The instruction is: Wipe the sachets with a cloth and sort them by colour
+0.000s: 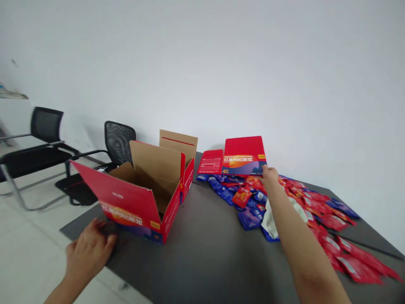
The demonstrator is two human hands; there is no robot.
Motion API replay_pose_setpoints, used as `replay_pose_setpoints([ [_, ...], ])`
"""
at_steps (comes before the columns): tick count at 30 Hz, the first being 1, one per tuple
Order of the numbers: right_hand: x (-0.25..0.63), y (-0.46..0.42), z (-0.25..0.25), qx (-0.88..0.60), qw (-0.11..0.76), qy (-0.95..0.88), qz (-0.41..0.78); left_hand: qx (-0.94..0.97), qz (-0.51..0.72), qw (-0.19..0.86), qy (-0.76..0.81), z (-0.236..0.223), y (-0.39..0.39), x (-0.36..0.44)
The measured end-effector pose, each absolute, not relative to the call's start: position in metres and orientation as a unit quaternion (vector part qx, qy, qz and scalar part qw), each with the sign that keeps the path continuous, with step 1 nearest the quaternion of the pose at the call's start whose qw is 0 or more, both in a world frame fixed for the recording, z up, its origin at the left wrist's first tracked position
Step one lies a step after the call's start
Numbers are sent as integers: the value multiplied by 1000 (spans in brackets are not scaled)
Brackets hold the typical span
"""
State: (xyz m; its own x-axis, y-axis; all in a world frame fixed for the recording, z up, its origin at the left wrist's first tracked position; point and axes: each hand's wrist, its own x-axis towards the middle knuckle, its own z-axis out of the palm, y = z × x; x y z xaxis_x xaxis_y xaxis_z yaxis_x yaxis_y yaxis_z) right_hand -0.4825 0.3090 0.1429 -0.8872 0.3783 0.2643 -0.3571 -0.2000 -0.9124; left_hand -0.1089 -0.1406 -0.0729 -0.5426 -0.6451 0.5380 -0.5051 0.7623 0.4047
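"Red flat carton (243,154), where did it lie?"
"On foil sachets (248,220), right hand (269,177) at its edge, fingers' grip unclear; it could have slid on that slick pile."
"Left hand (89,253)?"
"Fingers curled beside the open carton (142,198)."

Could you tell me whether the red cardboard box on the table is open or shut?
Open: the red cardboard box has its flaps raised, showing the brown inside.
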Motion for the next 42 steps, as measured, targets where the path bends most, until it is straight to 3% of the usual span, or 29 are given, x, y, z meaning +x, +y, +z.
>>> replay_pose_setpoints([
  [5,-367,451,113,-101,293,-559,769,362,-139,380,-840,-49,-87,-67],
  [7,-308,502,87,-92,325,-536,773,322,-234,341,-851,-41,-49,-53],
  [12,-169,578,15,-91,332,-502,793,63,-605,192,-770,-23,61,-79],
  [14,-131,584,-8,-95,320,-484,809,31,-693,92,-715,-14,102,-105],
  [17,-98,579,-35,-91,292,-466,830,65,-747,42,-660,-4,150,-133],
  [19,-89,572,-47,-65,272,-465,840,33,-784,8,-620,-1,174,-138],
  [21,-86,568,-52,-30,258,-472,842,4,-807,47,-589,2,192,-137],
  [27,-99,565,-31,1,211,-536,817,62,-643,386,-658,27,213,-146],
  [32,-119,538,-16,-33,363,-470,804,113,-593,478,-637,48,204,-179],
  [36,-139,510,-17,-29,374,-480,793,157,-673,443,-571,34,205,-196],
  [42,-171,467,-11,-19,328,-473,817,-83,-845,165,-502,2,222,-198],
])
